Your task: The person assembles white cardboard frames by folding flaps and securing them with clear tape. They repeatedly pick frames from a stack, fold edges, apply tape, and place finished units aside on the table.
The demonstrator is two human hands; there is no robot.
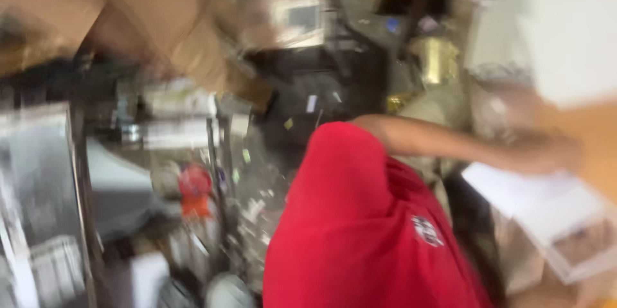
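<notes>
- Whole frame badly motion-blurred; detail mostly lost.
- Lower middle: a person in a red shirt, seen from above and bent forward. Whether this is the wearer or a co-worker, cannot tell.
- A bare arm runs from the shirt's shoulder towards the right of the frame.
- The hand at its end is a smear; fingers apart or together, cannot tell. It sits at the upper edge of white sheets at right; actual contact unclear.
- No second hand can be made out.
- Upper left: tan cardboard, large, out of focus.
- Left of centre: a small red object among clutter, well apart from the hand.
- Upper right of centre: a brass-coloured cylinder.
</notes>
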